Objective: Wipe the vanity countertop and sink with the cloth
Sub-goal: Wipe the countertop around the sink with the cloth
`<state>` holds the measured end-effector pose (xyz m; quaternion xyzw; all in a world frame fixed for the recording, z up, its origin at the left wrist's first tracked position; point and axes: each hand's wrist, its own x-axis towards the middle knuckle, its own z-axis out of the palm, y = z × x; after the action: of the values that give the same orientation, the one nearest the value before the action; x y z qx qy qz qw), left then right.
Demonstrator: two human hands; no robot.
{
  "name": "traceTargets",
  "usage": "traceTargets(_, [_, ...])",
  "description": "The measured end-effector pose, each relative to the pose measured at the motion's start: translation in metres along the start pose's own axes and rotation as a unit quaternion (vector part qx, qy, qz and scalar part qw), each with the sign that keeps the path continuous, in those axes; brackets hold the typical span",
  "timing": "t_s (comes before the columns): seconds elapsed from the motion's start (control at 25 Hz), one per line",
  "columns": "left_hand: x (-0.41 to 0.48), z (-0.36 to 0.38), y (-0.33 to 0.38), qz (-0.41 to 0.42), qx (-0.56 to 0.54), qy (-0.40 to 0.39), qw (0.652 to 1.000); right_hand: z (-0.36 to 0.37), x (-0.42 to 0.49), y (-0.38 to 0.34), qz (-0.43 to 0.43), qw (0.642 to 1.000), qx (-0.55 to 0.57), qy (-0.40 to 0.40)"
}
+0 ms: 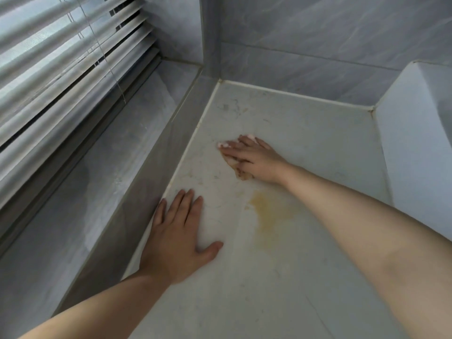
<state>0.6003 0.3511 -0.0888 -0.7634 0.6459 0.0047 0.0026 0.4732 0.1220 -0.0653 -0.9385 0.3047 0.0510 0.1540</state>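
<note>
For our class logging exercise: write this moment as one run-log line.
left hand: flat on countertop | right hand: presses cloth on countertop | yellow stain: near right forearm, uncovered

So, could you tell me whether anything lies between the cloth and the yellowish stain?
Nothing visible does: only bare countertop separates the cloth under the right hand from the yellowish stain; the left hand rests flat off to the side.

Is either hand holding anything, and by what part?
The right hand presses a brownish cloth on the countertop, fingers straight over its top, not gripping. The left hand rests bare on the countertop.
</note>
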Motion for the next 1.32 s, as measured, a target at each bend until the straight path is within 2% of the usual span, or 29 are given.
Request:
traceTargets(0.12, [0.000, 0.000, 0.000, 0.002, 0.000, 0.001, 1.000, 0.010, -0.053, 0.015, 0.000, 1.000, 0.018, -0.002])
traceTargets(0.24, [0.000, -0.001, 0.001, 0.001, -0.004, 0.002, 1.000, 0.020, -0.120, 0.027, 0.102, 0.989, 0.083, 0.063])
traceTargets(0.32, [0.000, -0.002, 0.002, -0.002, -0.007, 0.002, 1.000, 0.033, -0.147, 0.012, 0.182, 0.974, 0.070, 0.112])
traceTargets(0.44, [-0.001, -0.002, 0.002, -0.001, -0.010, 0.000, 1.000, 0.053, -0.144, -0.041, 0.319, 0.937, 0.024, 0.143])
traceTargets(0.52, [-0.001, -0.002, 0.001, 0.000, -0.014, 0.001, 1.000, 0.059, -0.117, -0.069, 0.351, 0.925, 0.023, 0.142])
traceTargets(0.64, [0.001, -0.002, 0.000, 0.003, -0.017, 0.005, 1.000, 0.054, -0.077, -0.085, 0.326, 0.935, 0.027, 0.135])
traceTargets(0.76, [0.000, -0.002, -0.002, 0.011, -0.018, 0.007, 1.000, 0.051, -0.077, -0.081, 0.157, 0.980, 0.006, 0.126])
traceTargets(0.84, [0.000, -0.001, -0.004, 0.016, -0.019, 0.011, 1.000, 0.055, -0.103, -0.073, 0.034, 0.989, -0.024, 0.141])
traceTargets(0.88, [0.000, 0.000, -0.004, 0.018, -0.021, 0.014, 1.000, 0.060, -0.118, -0.064, 0.007, 0.987, -0.034, 0.155])
traceTargets(0.96, [-0.001, 0.000, -0.005, 0.018, -0.024, 0.018, 0.999, 0.070, -0.149, -0.043, 0.049, 0.981, -0.065, 0.175])
traceTargets(1.08, [0.000, 0.002, -0.004, 0.015, -0.035, 0.032, 0.999, 0.080, -0.183, -0.043, 0.237, 0.946, -0.085, 0.202])
traceTargets(1.16, [-0.001, 0.003, -0.004, 0.014, -0.048, 0.053, 0.997, 0.088, -0.184, -0.074, 0.316, 0.924, -0.073, 0.202])
traceTargets(1.32, [-0.004, 0.003, -0.003, -0.026, -0.101, 0.112, 0.988, 0.089, -0.141, -0.137, 0.282, 0.944, -0.032, 0.169])
